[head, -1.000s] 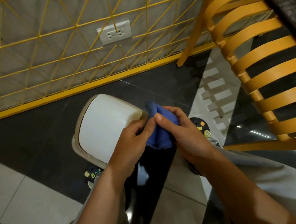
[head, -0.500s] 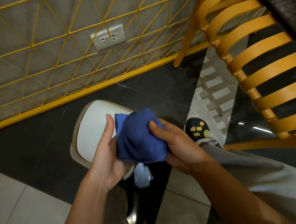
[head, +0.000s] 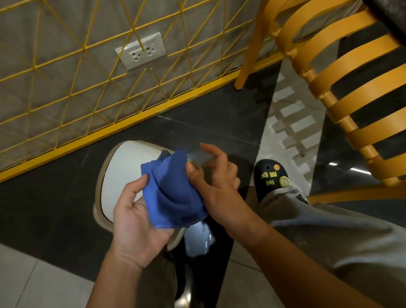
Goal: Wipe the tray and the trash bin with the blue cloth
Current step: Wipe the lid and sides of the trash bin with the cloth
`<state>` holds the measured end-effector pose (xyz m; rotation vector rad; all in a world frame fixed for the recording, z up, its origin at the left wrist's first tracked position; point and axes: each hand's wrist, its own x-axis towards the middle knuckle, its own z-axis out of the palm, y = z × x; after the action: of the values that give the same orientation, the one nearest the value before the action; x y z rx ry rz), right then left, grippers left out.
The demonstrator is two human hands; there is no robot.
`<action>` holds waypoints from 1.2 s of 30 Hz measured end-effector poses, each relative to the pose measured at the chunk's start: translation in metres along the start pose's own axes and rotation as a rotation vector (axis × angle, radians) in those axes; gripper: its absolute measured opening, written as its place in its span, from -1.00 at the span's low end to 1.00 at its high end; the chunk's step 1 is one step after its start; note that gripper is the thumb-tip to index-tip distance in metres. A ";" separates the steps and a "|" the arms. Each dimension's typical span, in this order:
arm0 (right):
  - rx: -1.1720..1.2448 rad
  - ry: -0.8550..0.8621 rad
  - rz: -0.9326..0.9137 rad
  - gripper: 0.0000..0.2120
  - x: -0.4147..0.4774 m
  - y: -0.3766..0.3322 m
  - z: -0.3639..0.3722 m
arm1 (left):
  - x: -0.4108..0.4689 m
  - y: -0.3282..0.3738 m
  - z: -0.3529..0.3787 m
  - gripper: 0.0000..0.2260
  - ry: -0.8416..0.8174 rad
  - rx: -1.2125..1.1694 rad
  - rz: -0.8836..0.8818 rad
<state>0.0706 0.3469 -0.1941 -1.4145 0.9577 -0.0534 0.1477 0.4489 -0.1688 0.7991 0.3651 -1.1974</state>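
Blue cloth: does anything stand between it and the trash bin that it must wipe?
Nothing visible does. The left hand holds the blue cloth above the trash bin, and the right hand touches the cloth's edge.

No word, brand, number or sign can be read anywhere in the head view. The dark clog (head: 271, 179) carries small yellow charms (head: 269, 174) on its upper; they show only as shapes, one round like a citrus slice and two blocky ones that might be letters, though this cannot be told at this size. The white wall socket (head: 141, 51) behind the yellow grid is too small and too soft for any marking on its plate to be made out.
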 end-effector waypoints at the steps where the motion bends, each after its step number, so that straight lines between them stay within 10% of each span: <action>1: -0.028 0.014 0.011 -0.50 0.003 0.000 0.004 | 0.003 0.000 0.000 -0.58 0.035 0.023 0.027; 8: -0.297 0.078 -0.054 -0.38 0.012 0.023 0.020 | 0.036 0.053 0.020 -0.91 0.358 0.994 0.501; 16: -0.330 0.079 -0.120 -0.08 0.035 0.044 0.055 | 0.094 0.041 0.008 -0.63 0.318 1.967 0.535; 26: -0.220 0.056 -0.097 -0.09 0.036 0.047 0.053 | 0.118 0.081 -0.004 -0.66 0.546 2.184 0.517; 32: -0.203 0.092 -0.114 -0.09 0.036 0.049 0.056 | 0.121 0.035 0.006 -0.75 0.267 2.190 0.422; 36: -0.229 0.080 -0.132 -0.10 0.036 0.048 0.054 | 0.121 0.044 -0.002 -0.74 0.403 2.114 0.554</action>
<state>0.1011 0.3804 -0.2602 -1.6969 0.9574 -0.1021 0.2312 0.3742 -0.2319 2.6877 -1.0353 -0.4699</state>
